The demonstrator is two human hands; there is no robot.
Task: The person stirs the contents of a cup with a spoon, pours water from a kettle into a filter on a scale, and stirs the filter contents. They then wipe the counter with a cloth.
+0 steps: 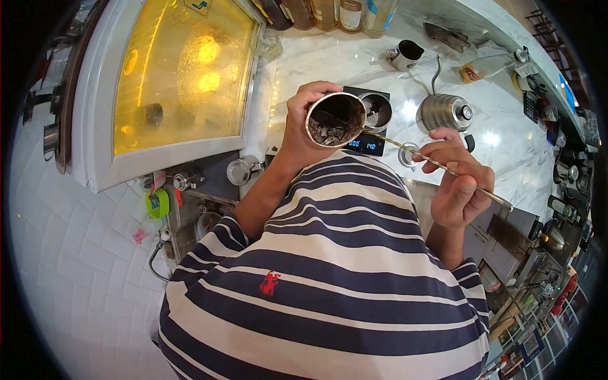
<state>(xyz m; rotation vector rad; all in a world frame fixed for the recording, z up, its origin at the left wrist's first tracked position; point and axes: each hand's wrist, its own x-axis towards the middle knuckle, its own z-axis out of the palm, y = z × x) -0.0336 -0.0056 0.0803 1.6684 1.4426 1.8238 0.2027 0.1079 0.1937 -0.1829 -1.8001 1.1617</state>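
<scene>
My left hand [299,117] is wrapped round a round canister [335,140], tilted so its mouth faces me. Dark brown clumps and powder coat its inside. My right hand [461,180] grips a long, thin metal bar spoon [437,163] with a twisted shaft. The spoon's far end reaches to the canister's rim; its tip is hard to make out. Just behind the canister, a small dark cup [384,111] with pale, grainy contents stands on a black digital scale [370,147]. The scale's blue digits are lit, and the canister hides part of it.
A steel gooseneck kettle [446,111] and a metal pitcher [405,56] stand on the marble counter [310,58]. Several bottles [326,14] line its back edge, near a glass [269,45]. To the left is a glass-fronted cabinet [183,76] lit yellow. A round metal piece [239,171] lies below it.
</scene>
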